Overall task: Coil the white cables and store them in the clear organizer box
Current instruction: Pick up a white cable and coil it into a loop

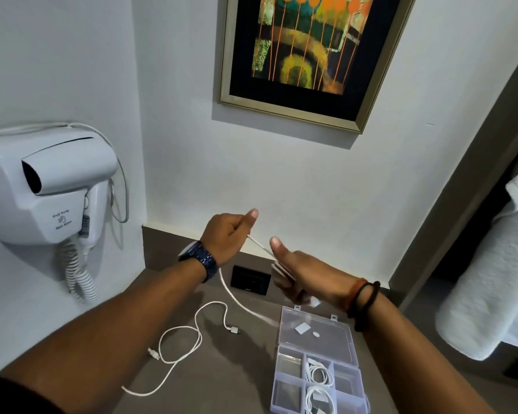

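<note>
Two bare hands, one white cable taut between them, above the clear plastic organizer box [317, 351].

Left hand [226, 236] pinches the white cable [240, 300]; right hand [307, 274] wraps its loops. Second loose white cable [181, 345] left of box; two coiled white cables [319, 383] inside.

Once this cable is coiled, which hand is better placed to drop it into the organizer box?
Probably the right hand: it holds the coil's loops and hovers just above the open organizer box. The left hand only feeds the cable from farther left.
</note>
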A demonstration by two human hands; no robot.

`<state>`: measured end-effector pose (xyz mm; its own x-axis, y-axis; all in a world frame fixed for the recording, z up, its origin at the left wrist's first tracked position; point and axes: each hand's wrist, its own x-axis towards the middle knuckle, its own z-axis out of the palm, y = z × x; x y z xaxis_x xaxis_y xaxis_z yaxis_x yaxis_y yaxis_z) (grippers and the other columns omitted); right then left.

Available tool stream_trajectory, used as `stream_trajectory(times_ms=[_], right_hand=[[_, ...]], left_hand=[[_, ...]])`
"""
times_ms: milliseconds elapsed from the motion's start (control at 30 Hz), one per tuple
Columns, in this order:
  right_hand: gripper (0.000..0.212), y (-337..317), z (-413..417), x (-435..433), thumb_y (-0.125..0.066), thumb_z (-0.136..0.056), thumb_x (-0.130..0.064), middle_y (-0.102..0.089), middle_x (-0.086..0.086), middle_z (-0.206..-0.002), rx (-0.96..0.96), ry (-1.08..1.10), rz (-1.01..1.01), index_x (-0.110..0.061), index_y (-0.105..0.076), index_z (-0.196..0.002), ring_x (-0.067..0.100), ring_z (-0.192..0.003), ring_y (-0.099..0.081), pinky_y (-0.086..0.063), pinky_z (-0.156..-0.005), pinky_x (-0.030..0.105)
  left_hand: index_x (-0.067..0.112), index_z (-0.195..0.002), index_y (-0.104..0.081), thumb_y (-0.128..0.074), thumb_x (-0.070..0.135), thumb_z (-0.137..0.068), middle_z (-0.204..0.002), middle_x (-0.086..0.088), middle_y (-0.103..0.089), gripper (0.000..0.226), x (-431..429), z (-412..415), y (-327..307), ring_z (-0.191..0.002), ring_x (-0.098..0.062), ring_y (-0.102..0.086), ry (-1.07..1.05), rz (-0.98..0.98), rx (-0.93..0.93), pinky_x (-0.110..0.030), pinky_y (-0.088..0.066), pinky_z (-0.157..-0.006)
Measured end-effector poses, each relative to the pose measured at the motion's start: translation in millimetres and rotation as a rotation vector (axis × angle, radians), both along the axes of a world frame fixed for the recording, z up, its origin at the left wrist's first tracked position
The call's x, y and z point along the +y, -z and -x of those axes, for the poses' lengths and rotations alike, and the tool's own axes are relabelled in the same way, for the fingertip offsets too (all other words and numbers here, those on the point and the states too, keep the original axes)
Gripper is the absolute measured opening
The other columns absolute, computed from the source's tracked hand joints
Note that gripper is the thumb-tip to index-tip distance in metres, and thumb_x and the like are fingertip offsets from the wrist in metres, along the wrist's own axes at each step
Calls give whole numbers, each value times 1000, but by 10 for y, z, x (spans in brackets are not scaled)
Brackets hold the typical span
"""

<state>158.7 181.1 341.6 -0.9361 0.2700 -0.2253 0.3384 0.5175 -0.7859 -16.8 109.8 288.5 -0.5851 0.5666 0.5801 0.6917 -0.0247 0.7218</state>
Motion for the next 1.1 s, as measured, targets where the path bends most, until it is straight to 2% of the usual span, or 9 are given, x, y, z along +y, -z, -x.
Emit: stream_trajectory(times_ms=[133, 200, 333, 433, 600, 700, 800, 967, 1100], right_hand=[[40, -275, 18, -150, -36, -89, -45, -31, -6, -48, 461, -191, 792, -17, -39, -62, 13, -42, -22, -23, -43, 25], [21, -408, 69, -147, -44, -89, -29, -37, -5, -54, 833, -21, 833, -16, -42, -73, 12, -47, -32, -29, -46, 27], [10, -417, 101, 164, -44, -94, -21, -51, 0, -77, 1142, 710, -360, -13, -44, -87, 11, -69, -49, -39, -67, 34], [49, -176, 15, 341, -30, -95, -46, -65, 16, -76, 472, 596, -1249, -6, -53, -79, 34, -73, -60, -41, -67, 38], [70, 24, -58, 82, -11, -81, -76, -44, 2, -52, -54, 60, -305, -18, -38, -52, 22, -49, -38, -33, -54, 31], [56, -111, -10, -160, -23, -89, -61, -31, -5, -44, 225, -198, 455, -19, -36, -54, 16, -41, -22, -19, -45, 29], [35, -365, 66, -273, -35, -92, -37, -38, -7, -47, 683, -177, 707, -18, -47, -66, 14, -43, -31, -24, -47, 31], [22, -459, 128, 22, -36, -98, -23, -43, -4, -67, 1159, 517, -308, -21, -41, -76, 3, -59, -43, -37, -59, 17], [50, -86, 22, 214, -25, -96, -46, -60, 15, -69, 376, 452, -1070, -12, -44, -65, 31, -67, -58, -35, -61, 32]], left_hand=[[6, -42, -47, -41, 59, -83, -36, 7, -41, 68, 89, -144, 100, -39, -8, -39, 146, 27, -214, -28, -37, -51], [17, -36, -46, -36, 59, -81, -31, 9, -40, 62, 107, -253, 172, -35, -1, -34, 221, 75, -224, -23, -29, -49], [22, -36, -27, -40, 45, -87, -37, 8, -23, 58, 55, -321, 199, -37, -8, -22, 176, 149, -19, -29, -22, -51], [18, -38, -28, -45, 43, -87, -39, 2, -25, 58, 8, -253, 85, -40, -15, -24, 106, 81, 40, -31, -23, -49], [7, -43, -32, -48, 45, -89, -42, -6, -30, 61, -28, 18, -83, -43, -20, -30, -53, 13, -32, -32, -28, -50], [1, -45, -45, -48, 52, -83, -47, -12, -45, 64, 28, -15, -28, -45, -18, -47, 13, 11, -188, -34, -40, -56], [17, -41, -50, -46, 60, -69, -47, -3, -51, 51, 107, -256, 83, -47, -14, -44, 207, 33, -343, -31, -35, -59], [25, -40, -43, -35, 62, -83, -34, 10, -37, 57, 48, -440, 203, -40, -7, -31, 254, 107, -136, -27, -29, -52], [24, -46, -40, -35, 53, -88, -42, 8, -38, 52, -31, -415, 71, -43, -10, -37, 224, 74, 52, -30, -33, -51]])
